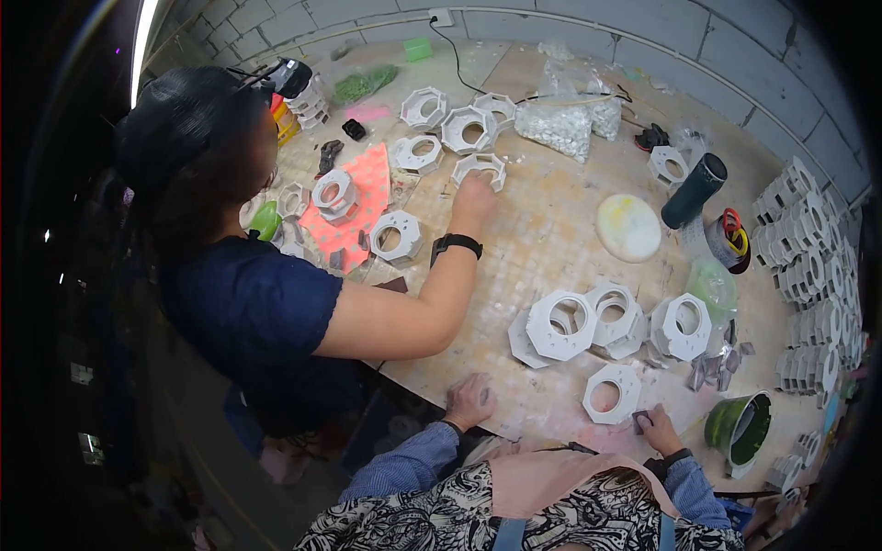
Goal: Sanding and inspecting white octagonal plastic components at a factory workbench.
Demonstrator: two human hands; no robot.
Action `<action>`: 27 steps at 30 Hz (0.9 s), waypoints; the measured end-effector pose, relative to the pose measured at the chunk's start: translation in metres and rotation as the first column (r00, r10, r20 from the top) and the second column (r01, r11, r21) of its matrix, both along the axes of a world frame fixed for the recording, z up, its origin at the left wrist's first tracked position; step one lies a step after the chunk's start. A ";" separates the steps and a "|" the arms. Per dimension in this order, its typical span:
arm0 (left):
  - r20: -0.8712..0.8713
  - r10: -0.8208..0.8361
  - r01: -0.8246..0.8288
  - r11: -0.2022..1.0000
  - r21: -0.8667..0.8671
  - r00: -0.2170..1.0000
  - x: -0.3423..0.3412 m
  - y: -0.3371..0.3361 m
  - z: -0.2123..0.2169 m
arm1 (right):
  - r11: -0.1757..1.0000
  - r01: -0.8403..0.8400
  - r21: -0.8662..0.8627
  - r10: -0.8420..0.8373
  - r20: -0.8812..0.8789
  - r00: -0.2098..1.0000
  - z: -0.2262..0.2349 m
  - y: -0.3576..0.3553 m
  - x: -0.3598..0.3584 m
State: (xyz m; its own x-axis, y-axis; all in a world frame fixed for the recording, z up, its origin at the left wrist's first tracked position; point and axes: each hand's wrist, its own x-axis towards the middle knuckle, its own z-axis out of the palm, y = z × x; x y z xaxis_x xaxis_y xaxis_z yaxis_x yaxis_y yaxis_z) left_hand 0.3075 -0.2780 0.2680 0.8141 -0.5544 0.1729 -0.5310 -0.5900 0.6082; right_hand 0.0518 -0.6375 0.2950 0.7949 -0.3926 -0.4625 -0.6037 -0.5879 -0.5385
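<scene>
My left hand (471, 401) rests at the near edge of the table with its fingers curled in. A greyish patch shows on it, but whether it holds anything is hidden. Near the table's front, my right hand (658, 431) pinches a small dark grey piece of sandpaper (640, 421). Just left of it lies a white octagonal ring (611, 394) with a round hole, touched by neither hand. Behind that ring are more white octagonal parts, among them a larger one (559, 325) and one standing tilted (686, 327).
A co-worker (248, 285) on the left reaches over the table to a white ring (480, 172). At right are a green bowl (738, 429), grey sandpaper pieces (714, 369), a dark bottle (695, 190) and stacked white parts (808, 275). A round whitish disc (628, 228) lies mid-table.
</scene>
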 end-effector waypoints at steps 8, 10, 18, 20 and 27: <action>0.015 0.012 -0.012 1.000 -0.008 1.000 0.000 -0.002 -0.001 | 0.999 0.032 0.006 -0.032 -0.002 0.999 0.004 0.001 0.001; 0.019 0.006 -0.006 1.000 0.009 1.000 -0.001 -0.004 0.004 | 0.999 0.039 0.010 -0.039 -0.009 0.999 0.006 0.002 0.004; 0.026 0.008 -0.007 1.000 -0.029 1.000 0.001 -0.002 0.003 | 0.999 0.047 -0.013 -0.047 0.009 0.999 0.011 0.005 0.008; 0.039 0.011 -0.010 0.999 -0.045 0.999 0.001 -0.001 0.002 | 0.998 0.061 0.011 -0.061 -0.025 0.998 0.017 0.007 0.011; 0.032 0.017 -0.015 0.999 -0.046 0.999 0.002 0.000 0.008 | 1.000 0.009 -0.024 -0.009 0.029 1.000 0.005 0.004 0.009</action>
State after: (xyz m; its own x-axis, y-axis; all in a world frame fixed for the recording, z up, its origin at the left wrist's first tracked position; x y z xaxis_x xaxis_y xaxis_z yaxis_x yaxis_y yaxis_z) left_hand 0.3097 -0.2784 0.2764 0.8164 -0.5321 0.2243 -0.5415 -0.5704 0.6176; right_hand 0.0613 -0.6333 0.2996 0.8043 -0.4105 -0.4297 -0.5933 -0.5953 -0.5418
